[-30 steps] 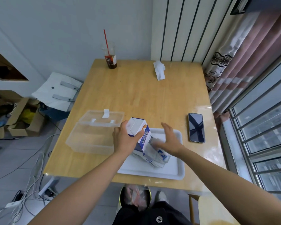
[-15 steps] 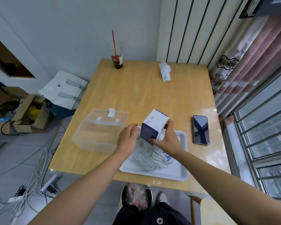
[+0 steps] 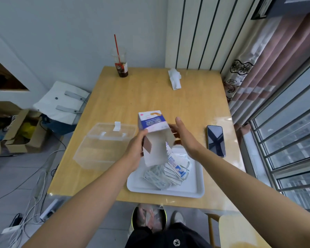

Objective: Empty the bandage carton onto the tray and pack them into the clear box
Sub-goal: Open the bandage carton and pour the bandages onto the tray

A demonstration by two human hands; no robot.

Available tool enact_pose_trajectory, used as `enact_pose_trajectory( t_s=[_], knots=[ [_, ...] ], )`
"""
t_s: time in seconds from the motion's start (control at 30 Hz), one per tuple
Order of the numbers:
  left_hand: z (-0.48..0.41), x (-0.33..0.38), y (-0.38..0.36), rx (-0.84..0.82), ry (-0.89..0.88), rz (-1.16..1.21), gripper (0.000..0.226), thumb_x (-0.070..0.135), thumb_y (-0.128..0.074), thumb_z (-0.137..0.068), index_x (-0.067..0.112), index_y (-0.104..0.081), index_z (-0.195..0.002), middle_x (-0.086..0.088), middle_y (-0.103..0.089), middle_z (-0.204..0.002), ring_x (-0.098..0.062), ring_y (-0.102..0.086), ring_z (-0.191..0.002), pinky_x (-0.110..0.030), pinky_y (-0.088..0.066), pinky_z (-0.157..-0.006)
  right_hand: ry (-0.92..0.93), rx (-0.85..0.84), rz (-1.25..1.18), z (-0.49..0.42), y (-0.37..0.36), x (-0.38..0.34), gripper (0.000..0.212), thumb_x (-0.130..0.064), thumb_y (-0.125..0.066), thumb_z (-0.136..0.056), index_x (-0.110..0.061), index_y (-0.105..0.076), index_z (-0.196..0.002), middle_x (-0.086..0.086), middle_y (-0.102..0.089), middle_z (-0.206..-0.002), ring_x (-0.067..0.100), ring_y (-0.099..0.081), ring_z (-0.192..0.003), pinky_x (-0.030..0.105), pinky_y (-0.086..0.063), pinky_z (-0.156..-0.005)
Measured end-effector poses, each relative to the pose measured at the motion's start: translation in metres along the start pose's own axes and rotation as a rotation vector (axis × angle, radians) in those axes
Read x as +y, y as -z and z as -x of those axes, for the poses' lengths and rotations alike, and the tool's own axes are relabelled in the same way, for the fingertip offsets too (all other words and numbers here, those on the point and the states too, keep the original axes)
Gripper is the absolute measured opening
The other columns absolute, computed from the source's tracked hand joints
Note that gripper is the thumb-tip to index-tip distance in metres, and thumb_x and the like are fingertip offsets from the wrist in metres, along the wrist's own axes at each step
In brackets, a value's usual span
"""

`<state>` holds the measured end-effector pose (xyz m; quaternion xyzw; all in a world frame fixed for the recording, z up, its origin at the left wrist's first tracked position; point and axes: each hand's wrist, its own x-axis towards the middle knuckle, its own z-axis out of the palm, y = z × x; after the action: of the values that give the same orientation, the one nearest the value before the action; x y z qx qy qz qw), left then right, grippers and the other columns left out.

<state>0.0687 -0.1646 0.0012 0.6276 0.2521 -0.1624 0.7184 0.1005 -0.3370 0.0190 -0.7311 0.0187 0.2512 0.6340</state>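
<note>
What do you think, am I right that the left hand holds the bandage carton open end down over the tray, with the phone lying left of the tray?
Not quite. The head view shows the phone right of the tray, not left. The left hand does hold the bandage carton open end down over the tray.

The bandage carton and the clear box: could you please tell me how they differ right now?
The carton is opaque, blue and white; the clear box is see-through. The left hand holds the carton above the tray; the clear box rests on the table. Both are box-shaped.
</note>
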Motion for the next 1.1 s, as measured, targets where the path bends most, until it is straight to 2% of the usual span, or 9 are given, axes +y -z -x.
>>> enact_pose_trajectory(
  t_s=[0.27, 0.43, 0.53, 0.67, 0.77, 0.87, 0.97, 1.03, 1.1],
  knots=[
    [-0.009, 0.003, 0.008, -0.078, 0.277, 0.246, 0.063, 0.058, -0.04, -0.083, 0.008, -0.059, -0.117, -0.017, -0.065, -0.115, -0.029, -0.061, -0.097, -0.034, -0.046, -0.085, -0.049, -0.052, 0.031, -0.006, 0.009, 0.006, 0.062, -0.057, -0.023, -0.099, -0.015, -0.062, -0.121, 0.008, -0.066, -0.109, 0.017, -0.061, -0.084, 0.036, -0.047, -0.081],
    [-0.009, 0.001, -0.001, -0.146, 0.324, 0.104, 0.058, 0.058, -0.044, -0.084, 0.01, -0.062, -0.11, -0.012, -0.067, -0.097, -0.026, -0.061, -0.089, -0.032, -0.047, -0.079, -0.17, -0.155, 0.127, -0.006, 0.007, 0.015, 0.054, -0.046, -0.061, -0.087, -0.021, -0.04, -0.13, 0.006, -0.061, -0.114, 0.022, -0.065, -0.091, 0.033, -0.055, -0.07],
    [-0.011, -0.002, -0.007, -0.148, 0.296, -0.018, 0.057, 0.064, -0.049, -0.085, 0.014, -0.062, -0.11, -0.008, -0.067, -0.093, -0.022, -0.063, -0.085, -0.032, -0.05, -0.077, -0.137, -0.017, 0.24, -0.022, 0.004, 0.028, 0.05, -0.036, -0.059, -0.067, -0.019, -0.051, -0.114, 0.001, -0.063, -0.103, 0.02, -0.061, -0.092, 0.036, -0.054, -0.078],
    [-0.02, 0.0, -0.006, -0.116, 0.211, -0.12, 0.042, 0.059, -0.045, -0.091, 0.021, -0.059, -0.105, -0.006, -0.064, -0.091, -0.019, -0.059, -0.082, -0.031, -0.046, -0.073, -0.157, 0.198, 0.159, -0.053, 0.017, 0.019, 0.01, -0.011, -0.045, -0.085, -0.01, -0.054, -0.082, 0.006, -0.053, -0.077, 0.022, -0.047, -0.07, 0.033, -0.04, -0.063],
    [-0.028, -0.003, -0.004, -0.071, 0.178, -0.217, 0.02, 0.039, -0.046, -0.097, 0.022, -0.055, -0.103, -0.004, -0.062, -0.095, -0.018, -0.056, -0.083, -0.029, -0.044, -0.072, -0.114, 0.268, 0.16, -0.081, 0.028, 0.01, 0.025, -0.003, -0.041, -0.088, -0.015, -0.051, -0.069, 0.002, -0.047, -0.068, 0.02, -0.038, -0.065, 0.029, -0.028, -0.057],
    [-0.035, -0.009, 0.0, -0.033, 0.168, -0.278, 0.019, 0.031, -0.044, -0.099, 0.02, -0.052, -0.112, -0.004, -0.061, -0.101, -0.017, -0.057, -0.085, -0.026, -0.044, -0.07, -0.084, 0.26, 0.092, -0.105, 0.037, 0.008, 0.023, -0.003, -0.042, -0.09, -0.013, -0.062, -0.097, 0.006, -0.059, -0.089, 0.023, -0.049, -0.081, 0.028, -0.037, -0.061],
    [-0.037, -0.016, 0.002, -0.032, 0.195, -0.36, 0.015, 0.025, -0.044, -0.098, 0.016, -0.055, -0.104, -0.004, -0.058, -0.097, -0.016, -0.052, -0.08, -0.024, -0.041, -0.067, -0.182, 0.257, 0.136, -0.118, 0.049, 0.023, 0.059, -0.01, -0.051, -0.093, -0.017, -0.031, -0.147, 0.009, -0.044, -0.14, 0.027, -0.046, -0.124, 0.034, -0.043, -0.089],
    [-0.039, -0.027, 0.005, -0.05, 0.181, -0.464, 0.013, 0.023, -0.046, -0.095, 0.016, -0.056, -0.097, -0.003, -0.056, -0.096, -0.018, -0.051, -0.082, -0.027, -0.041, -0.072, -0.224, 0.371, 0.288, -0.113, 0.054, 0.038, 0.065, -0.016, -0.053, -0.092, -0.014, -0.024, -0.15, 0.009, -0.035, -0.151, 0.028, -0.039, -0.134, 0.04, -0.039, -0.105],
    [-0.041, -0.039, 0.01, -0.052, 0.159, -0.571, 0.012, 0.025, -0.052, -0.092, 0.021, -0.059, -0.101, 0.0, -0.058, -0.102, -0.019, -0.056, -0.092, -0.031, -0.044, -0.083, -0.149, 0.488, 0.384, -0.096, 0.052, 0.049, 0.051, -0.017, -0.055, -0.09, -0.01, -0.042, -0.138, 0.011, -0.051, -0.136, 0.026, -0.051, -0.121, 0.041, -0.044, -0.099]
  ],
)
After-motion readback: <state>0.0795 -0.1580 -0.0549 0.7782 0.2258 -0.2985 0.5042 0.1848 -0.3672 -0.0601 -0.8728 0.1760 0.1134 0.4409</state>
